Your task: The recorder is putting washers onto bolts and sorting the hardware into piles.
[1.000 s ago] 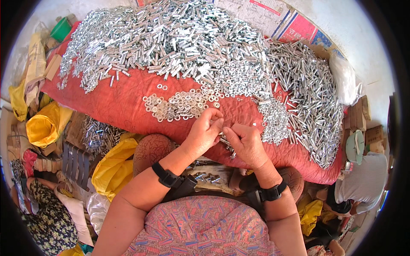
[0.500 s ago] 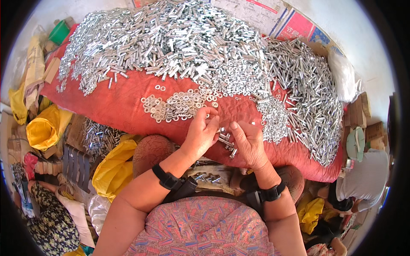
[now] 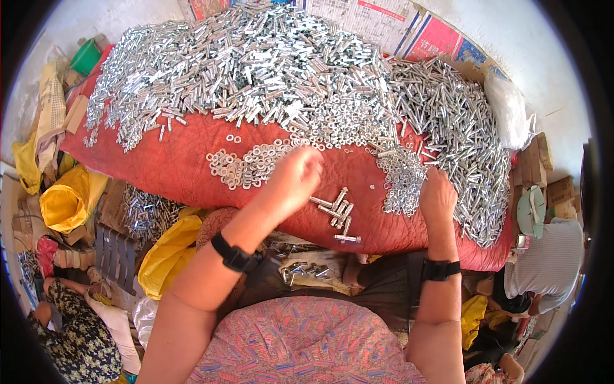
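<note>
My left hand (image 3: 299, 176) is curled, fingers bent inward, by the right end of a patch of flat washers (image 3: 246, 165). Whatever its fingertips may hold is hidden. My right hand (image 3: 439, 195) is closed, its fingertips down between a heap of small thin rings (image 3: 401, 182) and a pile of long metal pins or bolts (image 3: 476, 173). What it pinches is out of sight. Between my hands, several assembled bolts (image 3: 336, 210) lie in a small group on the red padded cloth (image 3: 281, 214). Behind my left hand, nuts (image 3: 352, 118) are heaped.
Shiny metal sleeves (image 3: 256, 57) cover the far part of the cloth. Yellow sacks (image 3: 169, 259) and loose bolts (image 3: 150, 211) are at left below the cloth. More bolts (image 3: 306, 272) lie on a surface between my legs. A person in grey (image 3: 547, 265) sits at right.
My hands have parted from the middle: the left moved up slightly toward the flat washers, the right swung right to the rings. The bolts beneath them now lie uncovered on the cloth.
</note>
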A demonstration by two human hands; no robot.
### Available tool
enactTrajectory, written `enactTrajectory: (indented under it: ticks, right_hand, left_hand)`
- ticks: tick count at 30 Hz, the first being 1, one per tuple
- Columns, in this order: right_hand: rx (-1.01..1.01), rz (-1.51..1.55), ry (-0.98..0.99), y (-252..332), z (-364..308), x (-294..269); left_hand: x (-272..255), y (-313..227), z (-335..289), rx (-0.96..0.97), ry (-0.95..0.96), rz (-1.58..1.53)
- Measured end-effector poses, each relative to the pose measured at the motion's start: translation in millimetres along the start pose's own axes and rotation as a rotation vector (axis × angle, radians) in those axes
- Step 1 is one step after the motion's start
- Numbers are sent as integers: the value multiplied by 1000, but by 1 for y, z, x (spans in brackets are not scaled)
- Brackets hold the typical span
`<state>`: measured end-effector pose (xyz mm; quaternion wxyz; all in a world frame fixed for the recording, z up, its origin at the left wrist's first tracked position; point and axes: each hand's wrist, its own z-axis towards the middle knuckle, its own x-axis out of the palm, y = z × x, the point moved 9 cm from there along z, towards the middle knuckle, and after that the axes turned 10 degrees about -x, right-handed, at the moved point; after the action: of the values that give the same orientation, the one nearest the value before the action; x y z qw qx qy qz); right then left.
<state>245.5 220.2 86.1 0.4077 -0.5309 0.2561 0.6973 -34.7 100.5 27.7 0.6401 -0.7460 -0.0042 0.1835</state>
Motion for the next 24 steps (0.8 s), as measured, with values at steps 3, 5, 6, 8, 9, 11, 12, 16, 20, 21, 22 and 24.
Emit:
enactTrajectory:
  ticks: [3, 5, 6, 8, 9, 11, 12, 16, 20, 21, 22, 24]
  right_hand:
    - [127, -142, 236, -37, -13, 34]
    - [117, -85, 280, -38, -14, 41]
    - [119, -83, 280, -39, -14, 41]
    - [91, -9, 256, -39, -14, 39]
    - [96, -12, 257, -41, -17, 38]
    - [22, 38, 213, -37, -22, 35]
    - [24, 37, 214, -39, -23, 36]
    - [65, 123, 166, -41, -23, 32]
    - [44, 140, 162, -43, -23, 34]
    - [43, 140, 161, -43, -23, 35]
    - [0, 173, 43, -39, -21, 26]
    - [-50, 209, -79, -28, -14, 11]
  left_hand:
    - [-40, -19, 29, 227, -369, 363]
    - [-50, -21, 42, 319, -459, 456]
    - [-52, -19, 49, 319, -457, 457]
    - [-43, -19, 59, 348, -426, 658]
    - [-42, -19, 62, 350, -421, 656]
    - [-32, -13, 70, 310, -321, 773]
    - [-32, -13, 69, 310, -319, 773]
    - [-39, -20, 61, 383, -365, 695]
    - [-39, -6, 44, -10, -174, -25]
    - [-21, 11, 33, -278, 3, -427]
    - [-8, 14, 25, -294, 93, -564]
    - [9, 17, 4, -331, 208, -767]
